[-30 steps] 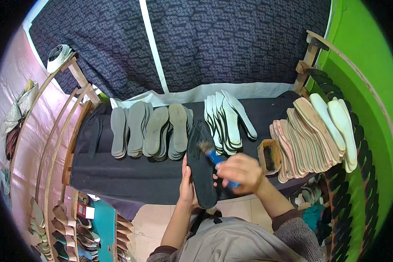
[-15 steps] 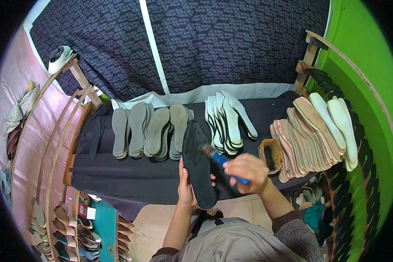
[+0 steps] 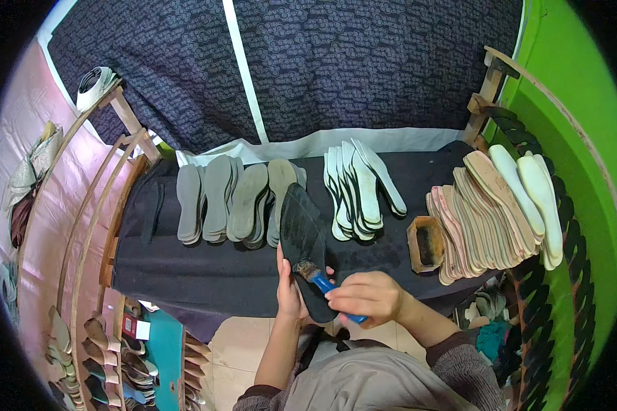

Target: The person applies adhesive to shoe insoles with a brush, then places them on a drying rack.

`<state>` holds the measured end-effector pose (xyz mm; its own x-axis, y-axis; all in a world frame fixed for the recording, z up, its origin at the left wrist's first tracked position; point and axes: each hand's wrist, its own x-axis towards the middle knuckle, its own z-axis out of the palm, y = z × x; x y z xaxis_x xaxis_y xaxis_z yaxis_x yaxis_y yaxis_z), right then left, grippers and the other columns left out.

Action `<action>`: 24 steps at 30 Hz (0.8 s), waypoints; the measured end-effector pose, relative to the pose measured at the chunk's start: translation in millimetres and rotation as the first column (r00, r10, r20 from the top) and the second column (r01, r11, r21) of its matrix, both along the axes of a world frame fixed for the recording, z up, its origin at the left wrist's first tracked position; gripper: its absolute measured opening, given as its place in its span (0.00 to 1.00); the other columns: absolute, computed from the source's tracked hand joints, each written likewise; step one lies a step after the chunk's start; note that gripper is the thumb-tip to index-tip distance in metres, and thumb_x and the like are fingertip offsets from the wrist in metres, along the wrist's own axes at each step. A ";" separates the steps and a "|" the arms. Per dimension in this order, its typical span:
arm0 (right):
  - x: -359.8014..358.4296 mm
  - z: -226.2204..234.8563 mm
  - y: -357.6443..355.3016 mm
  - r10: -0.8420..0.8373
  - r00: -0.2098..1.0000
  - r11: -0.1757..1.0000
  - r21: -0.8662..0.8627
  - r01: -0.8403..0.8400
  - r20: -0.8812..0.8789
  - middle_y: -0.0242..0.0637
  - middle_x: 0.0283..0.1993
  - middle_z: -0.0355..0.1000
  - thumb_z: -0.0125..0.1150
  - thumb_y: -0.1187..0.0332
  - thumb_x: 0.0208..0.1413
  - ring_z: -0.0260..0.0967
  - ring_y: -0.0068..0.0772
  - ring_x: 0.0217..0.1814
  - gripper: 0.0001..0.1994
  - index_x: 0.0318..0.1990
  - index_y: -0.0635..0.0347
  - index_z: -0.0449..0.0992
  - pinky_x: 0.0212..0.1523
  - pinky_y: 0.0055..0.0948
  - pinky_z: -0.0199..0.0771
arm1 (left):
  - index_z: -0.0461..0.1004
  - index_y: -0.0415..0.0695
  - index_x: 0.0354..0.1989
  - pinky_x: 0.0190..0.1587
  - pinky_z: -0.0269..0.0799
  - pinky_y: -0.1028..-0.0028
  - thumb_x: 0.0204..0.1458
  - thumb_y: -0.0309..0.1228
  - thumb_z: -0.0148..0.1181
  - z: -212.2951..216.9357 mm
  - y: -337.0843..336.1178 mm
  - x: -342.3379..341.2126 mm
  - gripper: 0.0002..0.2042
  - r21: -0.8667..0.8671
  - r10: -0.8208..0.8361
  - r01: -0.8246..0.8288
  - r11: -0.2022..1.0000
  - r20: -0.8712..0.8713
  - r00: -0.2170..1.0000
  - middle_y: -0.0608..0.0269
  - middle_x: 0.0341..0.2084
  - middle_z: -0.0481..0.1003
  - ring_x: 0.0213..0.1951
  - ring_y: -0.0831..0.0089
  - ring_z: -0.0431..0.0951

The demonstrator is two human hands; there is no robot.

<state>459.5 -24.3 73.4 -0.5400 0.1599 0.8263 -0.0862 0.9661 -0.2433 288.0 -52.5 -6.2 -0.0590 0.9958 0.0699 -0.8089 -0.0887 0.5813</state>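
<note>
My left hand (image 3: 290, 289) is wrapped around the edges of a black insole (image 3: 300, 222), holding it up over the front of the table. In my right hand (image 3: 375, 298) is a paintbrush with a blue handle (image 3: 322, 282), gripped with the fingers closed. Its bristles (image 3: 306, 268) press on the middle of the insole's face, where a darker, streaky patch shows. Behind the insole stand grey insole stacks (image 3: 219, 198). To the right of it, white insoles (image 3: 353, 192) lie fanned out. An eight-sided wooden container (image 3: 426, 244) with a dark-stained inside sits right of my right hand.
Pink and beige insoles (image 3: 487, 226) overlap in a long row at the table's right, with white ones (image 3: 541, 205) at the end. A lone dark insole (image 3: 152, 214) lies far left. Wooden racks (image 3: 82, 226) flank the dark cloth-covered table (image 3: 185, 274).
My right hand has drawn the brush down and left along the insole, from its upper right edge to its middle. The insole has shifted slightly left in my left hand.
</note>
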 end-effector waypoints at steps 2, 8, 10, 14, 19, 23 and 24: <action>4.2 4.2 8.2 -0.118 0.990 0.993 -0.002 0.118 -0.079 0.41 0.34 0.76 0.67 0.74 0.38 0.74 0.38 0.29 0.12 0.34 0.64 0.77 0.31 0.30 0.76 | 0.39 0.64 0.68 0.35 0.78 0.59 0.63 0.46 0.34 -0.8 -1.5 -0.6 0.25 0.004 -0.010 0.010 1.000 0.007 1.000 0.51 0.51 0.66 0.38 0.54 0.77; -5.8 -6.3 -5.7 -0.037 0.999 0.998 0.058 0.036 0.016 0.42 0.38 0.75 0.64 0.67 0.36 0.73 0.40 0.31 0.15 0.35 0.63 0.77 0.34 0.32 0.76 | 0.39 0.60 0.69 0.45 0.74 0.57 0.64 0.44 0.35 -4.6 0.9 -3.1 0.26 0.117 -0.038 0.036 0.992 0.010 0.999 0.53 0.56 0.63 0.47 0.56 0.73; -4.4 -7.1 -2.6 -0.076 0.996 0.997 -0.004 0.076 -0.043 0.41 0.36 0.75 0.65 0.74 0.30 0.74 0.40 0.31 0.17 0.35 0.63 0.77 0.33 0.32 0.76 | 0.39 0.60 0.69 0.47 0.73 0.57 0.64 0.43 0.35 -7.5 4.7 -1.4 0.26 0.061 0.035 -0.035 0.998 0.004 0.999 0.53 0.57 0.62 0.49 0.57 0.72; -1.4 -2.5 5.6 -0.199 0.974 0.980 0.004 0.200 -0.108 0.39 0.35 0.76 0.67 0.74 0.36 0.74 0.38 0.30 0.14 0.35 0.62 0.77 0.29 0.30 0.75 | 0.38 0.62 0.69 0.40 0.76 0.57 0.64 0.43 0.34 13.5 7.6 7.4 0.26 -0.062 0.124 -0.113 0.992 0.222 0.967 0.52 0.53 0.64 0.41 0.55 0.75; -3.3 -7.9 -0.3 0.027 0.999 0.999 -0.033 -0.026 0.021 0.38 0.35 0.77 0.69 0.70 0.41 0.74 0.36 0.30 0.11 0.34 0.62 0.77 0.30 0.29 0.75 | 0.38 0.63 0.69 0.37 0.77 0.57 0.64 0.43 0.33 -1.7 4.9 -3.2 0.25 0.008 0.019 -0.020 1.000 0.046 0.999 0.51 0.54 0.64 0.39 0.53 0.76; -1.3 -2.3 4.1 -0.169 0.981 0.984 -0.079 0.162 -0.092 0.41 0.37 0.75 0.63 0.75 0.34 0.73 0.41 0.32 0.14 0.34 0.63 0.76 0.31 0.33 0.76 | 0.38 0.63 0.69 0.37 0.77 0.57 0.64 0.43 0.33 11.4 14.0 4.5 0.25 -0.139 0.214 -0.176 0.975 0.345 0.914 0.51 0.54 0.63 0.39 0.53 0.76; -4.8 -3.0 -1.1 -0.081 0.996 0.997 -0.015 0.080 -0.030 0.41 0.36 0.75 0.63 0.76 0.31 0.73 0.41 0.31 0.15 0.34 0.63 0.76 0.31 0.33 0.75 | 0.39 0.63 0.69 0.38 0.76 0.57 0.64 0.44 0.33 -0.5 11.0 -2.5 0.25 -0.005 0.098 -0.098 0.995 0.024 0.995 0.53 0.55 0.63 0.42 0.54 0.75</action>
